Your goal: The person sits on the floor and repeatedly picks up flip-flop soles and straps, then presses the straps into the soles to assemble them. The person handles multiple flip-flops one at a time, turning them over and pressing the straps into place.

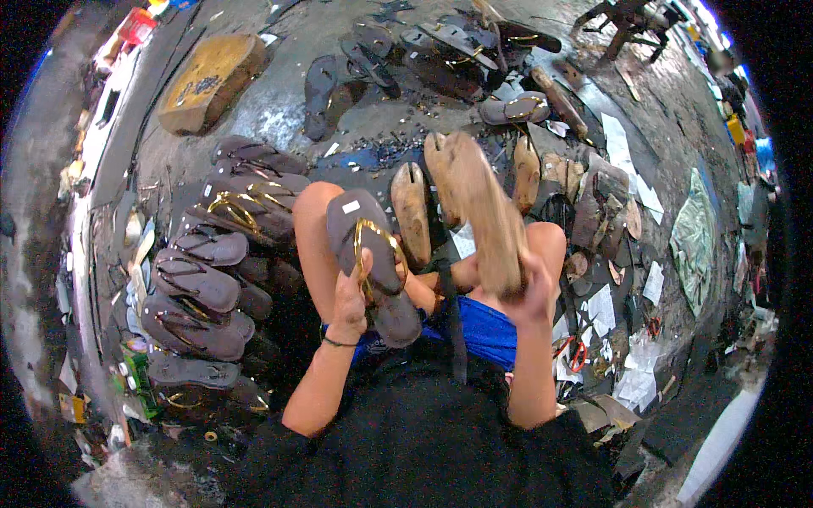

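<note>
My left hand (347,298) is closed around a dark brown flip-flop (356,224) with a shiny gold strap, its thumb over the strap. A small white label sits near the toe. In my right hand (537,289) is a pale wooden shoe last (489,216), gripped at its near end and smeared by motion. The two things are held apart, above my lap. Just beyond my hands, more wooden lasts with slotted toes stand on the floor, one wooden last (411,207) to the left and another wooden last (526,173) to the right.
Stacked flip-flops (196,279) line the floor at my left. A thick wooden block (210,83) lies far left, and a pile of flip-flops (449,55) far ahead. Red-handled scissors (578,356), paper scraps (601,309) and a pale green cloth (693,241) are to the right.
</note>
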Demonstrator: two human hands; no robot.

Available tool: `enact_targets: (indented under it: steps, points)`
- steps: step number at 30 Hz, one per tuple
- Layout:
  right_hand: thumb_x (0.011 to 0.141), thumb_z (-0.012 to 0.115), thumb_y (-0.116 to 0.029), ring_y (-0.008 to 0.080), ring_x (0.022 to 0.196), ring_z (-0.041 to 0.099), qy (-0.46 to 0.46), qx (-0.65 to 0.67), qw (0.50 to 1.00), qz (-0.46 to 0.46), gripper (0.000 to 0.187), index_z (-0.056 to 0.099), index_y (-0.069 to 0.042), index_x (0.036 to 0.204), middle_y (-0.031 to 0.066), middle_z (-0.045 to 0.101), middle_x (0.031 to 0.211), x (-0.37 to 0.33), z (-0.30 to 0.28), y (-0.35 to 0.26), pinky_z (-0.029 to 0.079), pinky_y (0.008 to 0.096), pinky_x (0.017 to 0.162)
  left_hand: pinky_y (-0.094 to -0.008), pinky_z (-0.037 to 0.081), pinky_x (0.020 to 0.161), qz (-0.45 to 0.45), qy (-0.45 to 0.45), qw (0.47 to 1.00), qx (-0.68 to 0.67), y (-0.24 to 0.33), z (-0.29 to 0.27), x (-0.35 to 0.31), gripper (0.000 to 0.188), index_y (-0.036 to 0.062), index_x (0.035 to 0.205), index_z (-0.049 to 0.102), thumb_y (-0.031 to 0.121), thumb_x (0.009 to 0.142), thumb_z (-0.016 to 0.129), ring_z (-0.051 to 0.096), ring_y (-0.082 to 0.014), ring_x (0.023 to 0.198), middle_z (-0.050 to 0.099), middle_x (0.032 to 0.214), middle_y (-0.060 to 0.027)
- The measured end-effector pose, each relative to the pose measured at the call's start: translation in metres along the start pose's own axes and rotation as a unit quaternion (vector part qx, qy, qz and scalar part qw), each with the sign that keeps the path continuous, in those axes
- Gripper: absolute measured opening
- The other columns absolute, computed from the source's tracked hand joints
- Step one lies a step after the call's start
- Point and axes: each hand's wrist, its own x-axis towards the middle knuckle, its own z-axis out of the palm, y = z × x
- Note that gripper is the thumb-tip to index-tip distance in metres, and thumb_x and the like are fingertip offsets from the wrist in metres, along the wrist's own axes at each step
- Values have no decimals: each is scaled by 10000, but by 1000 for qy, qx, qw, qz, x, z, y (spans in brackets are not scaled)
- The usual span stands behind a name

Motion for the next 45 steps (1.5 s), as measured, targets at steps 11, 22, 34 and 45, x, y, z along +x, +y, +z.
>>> enact_targets:
  steps: [11, 22, 34, 45]
  points:
    - [907, 697, -248, 323, 1244, 563, -19, -656, 753, -56, 665, 394, 28, 1431, 257, 560, 1323, -100, 104, 57, 428, 376, 1063, -421, 547, 920, -76, 1, 990, -115, -55, -42, -29, 575, 38, 1345, 462, 511, 1022, 417, 656, -264, 1045, 620, 1210, -180]
    - [875, 717, -231, 326, 1141, 626, 34, -599, 798, -58, 689, 399, 50, 1418, 201, 579, 1312, -127, 102, 37, 481, 400, 999, -379, 507, 982, -55, -80, 995, -27, 5, 5, -26, 764, -6, 1401, 455, 634, 990, 380, 623, -240, 1121, 599, 1301, -147]
    - [852, 728, -257, 410, 1092, 624, 60, -717, 625, -303, 675, 442, 87, 1357, 270, 569, 1265, -32, 90, 134, 555, 418, 887, -405, 400, 1112, -18, -40, 998, -45, -27, -15, -31, 921, 22, 1486, 349, 758, 947, 221, 517, -280, 1281, 485, 1443, -163]
    - [820, 767, -218, 432, 1256, 513, 74, -708, 594, -374, 814, 338, 68, 1450, 302, 480, 1384, -21, 91, 98, 450, 451, 1045, -350, 529, 929, 149, -68, 970, 180, 16, 41, -13, 604, -44, 1295, 521, 387, 912, 699, 644, -213, 1057, 644, 1156, -151]
